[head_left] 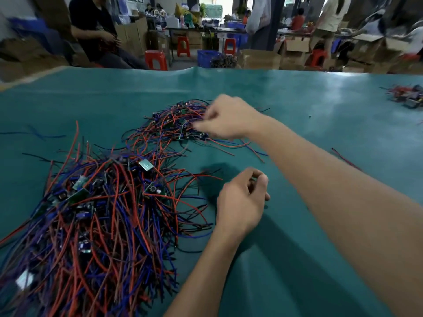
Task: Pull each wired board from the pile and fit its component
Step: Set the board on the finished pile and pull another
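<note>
A green mat [297, 106] covers the table, and two heaps of wired boards lie on it. The near heap [96, 225] fills the left side: a thick tangle of red, blue and black wires, with small green boards showing through here and there, one pale rectangular board [145, 165] lying face up near its far edge and another pale one [24, 279] at the near left. The far heap [174, 124] is smaller and looser, the same three wire colours fanned out around a cluster of little dark boards, some carrying small round parts. The right hand [225, 118] reaches across to the right edge of that far heap, knuckles up, with its fingers curled down into the wires; it is blurred, so I cannot tell whether the fingertips pinch a wire or only touch the tangle. The left hand [242, 200] hovers above the mat just right of the near heap, its fingers curled in against the thumb around something small (only a greenish sliver peeks out between the fingertips, too small to name). A single dark red wire [343, 157] lies apart on the mat to the right of the right forearm, and a third small heap [406, 96] of wires sits at the far right edge. Beyond the table are red stools [156, 59], cardboard boxes [259, 58], a blue crate [207, 58] and several people seated or standing.
</note>
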`<action>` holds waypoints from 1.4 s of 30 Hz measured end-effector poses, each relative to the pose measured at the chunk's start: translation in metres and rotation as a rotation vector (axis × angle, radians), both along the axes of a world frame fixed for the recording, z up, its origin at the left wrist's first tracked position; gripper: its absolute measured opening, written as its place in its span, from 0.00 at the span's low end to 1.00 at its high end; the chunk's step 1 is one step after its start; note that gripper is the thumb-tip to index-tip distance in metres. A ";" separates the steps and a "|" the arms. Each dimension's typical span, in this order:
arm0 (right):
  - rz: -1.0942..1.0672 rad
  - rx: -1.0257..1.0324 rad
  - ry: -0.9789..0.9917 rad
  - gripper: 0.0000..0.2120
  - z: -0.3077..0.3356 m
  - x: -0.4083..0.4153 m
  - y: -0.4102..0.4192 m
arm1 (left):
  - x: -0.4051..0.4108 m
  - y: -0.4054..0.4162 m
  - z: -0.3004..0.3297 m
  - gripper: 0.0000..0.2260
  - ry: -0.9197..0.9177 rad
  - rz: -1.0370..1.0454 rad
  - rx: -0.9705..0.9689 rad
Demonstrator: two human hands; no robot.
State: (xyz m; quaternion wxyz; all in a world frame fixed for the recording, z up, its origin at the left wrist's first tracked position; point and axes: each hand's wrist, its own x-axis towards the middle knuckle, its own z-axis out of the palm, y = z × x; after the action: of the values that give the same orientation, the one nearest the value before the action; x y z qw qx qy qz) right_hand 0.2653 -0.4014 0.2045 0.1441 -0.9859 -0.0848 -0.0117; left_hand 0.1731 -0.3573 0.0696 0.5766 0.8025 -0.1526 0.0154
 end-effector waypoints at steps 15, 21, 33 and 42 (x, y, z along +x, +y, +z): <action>-0.500 0.392 0.132 0.12 -0.058 -0.018 -0.132 | 0.004 0.002 0.000 0.03 0.007 0.105 -0.044; -0.261 0.784 0.268 0.13 -0.043 -0.123 -0.114 | -0.001 0.001 0.005 0.22 0.085 0.039 -0.078; -0.335 0.829 0.086 0.09 -0.084 -0.127 -0.098 | 0.004 0.002 0.003 0.12 0.080 -0.006 -0.128; -0.461 1.323 -0.078 0.05 -0.103 -0.114 -0.088 | -0.001 0.001 0.001 0.11 0.050 -0.080 0.069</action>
State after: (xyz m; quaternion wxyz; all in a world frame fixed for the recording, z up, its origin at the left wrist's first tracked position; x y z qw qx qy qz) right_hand 0.1516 -0.4895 0.1011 0.7044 -0.6830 0.1461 -0.1264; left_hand 0.1724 -0.3563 0.0702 0.5522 0.8154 -0.1708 -0.0330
